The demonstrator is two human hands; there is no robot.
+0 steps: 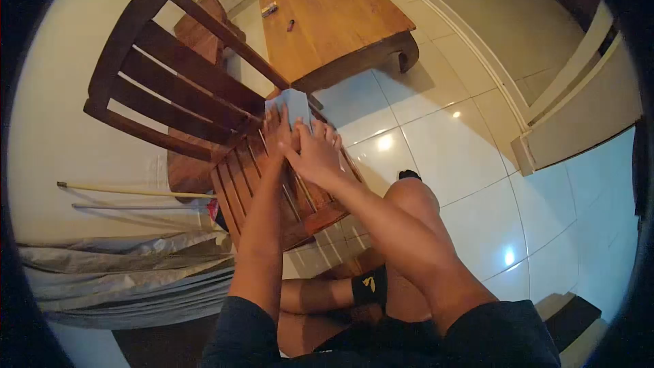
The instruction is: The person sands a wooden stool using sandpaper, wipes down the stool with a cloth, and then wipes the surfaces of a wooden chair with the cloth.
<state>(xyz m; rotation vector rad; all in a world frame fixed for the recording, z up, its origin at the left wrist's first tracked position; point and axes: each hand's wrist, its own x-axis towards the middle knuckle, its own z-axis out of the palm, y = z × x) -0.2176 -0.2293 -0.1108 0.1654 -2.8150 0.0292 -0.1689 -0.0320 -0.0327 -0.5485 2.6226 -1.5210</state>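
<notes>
A wooden slatted chair (184, 71) stands in front of me. On its seat, near the far right corner by the backrest, lies a pale, flat-sided piece (297, 103) that looks like folded paper or card. My left hand (276, 129) reaches across the seat, its fingers stretched out against this piece. Close beside it, partly over its thumb side, is my right hand (315, 153), fingers apart and nearest the right edge of the seat. Neither hand shows a grip on anything. The hands hide part of the pale piece.
Behind the chair is a low wooden table (340, 20) with several small items, one a dark lighter-like object (291, 25). Two poles (136, 191) lean at the left above grey cloth (122, 279). White tiles (470, 157) cover the floor. A sliding-door track (470, 48) runs at the right.
</notes>
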